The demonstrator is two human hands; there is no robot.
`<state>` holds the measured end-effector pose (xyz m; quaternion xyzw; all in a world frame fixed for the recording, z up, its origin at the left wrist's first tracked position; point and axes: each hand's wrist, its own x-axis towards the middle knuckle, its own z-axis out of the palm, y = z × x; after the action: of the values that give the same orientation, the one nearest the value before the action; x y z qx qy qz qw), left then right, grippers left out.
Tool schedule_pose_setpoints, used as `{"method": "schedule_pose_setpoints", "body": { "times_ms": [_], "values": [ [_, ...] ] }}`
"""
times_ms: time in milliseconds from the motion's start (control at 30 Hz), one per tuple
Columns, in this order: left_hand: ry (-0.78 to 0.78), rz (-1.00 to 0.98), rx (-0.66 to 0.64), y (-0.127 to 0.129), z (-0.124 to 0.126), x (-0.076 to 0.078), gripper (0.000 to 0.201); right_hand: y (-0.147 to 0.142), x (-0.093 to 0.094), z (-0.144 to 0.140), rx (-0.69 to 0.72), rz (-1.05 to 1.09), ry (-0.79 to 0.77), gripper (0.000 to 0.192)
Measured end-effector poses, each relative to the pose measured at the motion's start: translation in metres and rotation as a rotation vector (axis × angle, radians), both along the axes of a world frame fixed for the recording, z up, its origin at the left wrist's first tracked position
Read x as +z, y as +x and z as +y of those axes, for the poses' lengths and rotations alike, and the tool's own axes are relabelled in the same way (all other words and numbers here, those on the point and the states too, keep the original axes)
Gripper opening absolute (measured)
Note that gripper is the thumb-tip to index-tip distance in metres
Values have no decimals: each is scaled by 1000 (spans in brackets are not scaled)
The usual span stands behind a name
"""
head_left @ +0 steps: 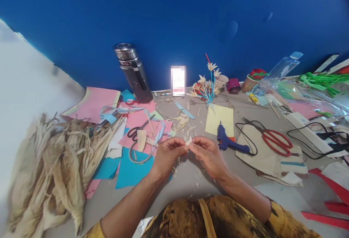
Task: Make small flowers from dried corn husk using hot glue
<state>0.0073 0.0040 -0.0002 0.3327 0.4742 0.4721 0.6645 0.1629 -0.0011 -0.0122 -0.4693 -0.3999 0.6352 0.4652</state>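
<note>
Between the fingertips of both hands is a small pale petal-like piece of dried husk (pixel 188 141). My left hand (pixel 170 154) pinches it from the left, and my right hand (pixel 207 153) pinches it from the right. Husk scraps (pixel 183 121) lie on the table just beyond my fingers. Past them stands a bunch of pale husk flowers on blue stems (pixel 211 85). A blue glue gun (pixel 231 144) rests right of my right hand, its nozzle over a yellow paper sheet (pixel 219 119). Grey-handled scissors (pixel 140 150) lie left of my left hand.
Dried husks (pixel 60 165) are heaped at left, beside pink paper (pixel 95 103) and blue paper (pixel 133 172). A dark thermos (pixel 135 74) stands against the blue wall. Red-handled scissors (pixel 276 141) lie on a cloth (pixel 253 150) at right, near a power strip (pixel 313 136) and plastic bottle (pixel 278 74).
</note>
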Motion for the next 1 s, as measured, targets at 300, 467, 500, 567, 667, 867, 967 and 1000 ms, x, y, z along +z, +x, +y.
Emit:
{"method": "schedule_pose_setpoints", "body": {
  "times_ms": [300, 467, 500, 567, 667, 867, 967, 1000],
  "values": [
    [-67, -119, 13, -1, 2, -2, 31, -2, 8, -2, -14, 105, -90, 36],
    [-59, -86, 61, 0, 4, -5, 30, -1, 5, -4, -8, 33, -66, 35],
    [-49, -70, 63, 0, 4, -5, 29, -1, 4, -4, -6, 24, -57, 34],
    [-22, -36, 55, 0, 3, -6, 27, -1, 4, -3, 2, 20, -39, 35],
    [20, 5, 15, 0, 2, -7, 24, -3, 6, -2, 3, 23, -25, 36],
    [54, 55, 3, 0, 0, -7, 21, -4, 10, -1, -17, -12, 19, 34],
    [88, 123, 7, 1, -1, -6, 20, -5, 10, -1, -34, -48, 62, 33],
    [98, 150, 6, 1, -1, -5, 20, -5, 9, -1, -38, -58, 69, 33]
  ]
}}
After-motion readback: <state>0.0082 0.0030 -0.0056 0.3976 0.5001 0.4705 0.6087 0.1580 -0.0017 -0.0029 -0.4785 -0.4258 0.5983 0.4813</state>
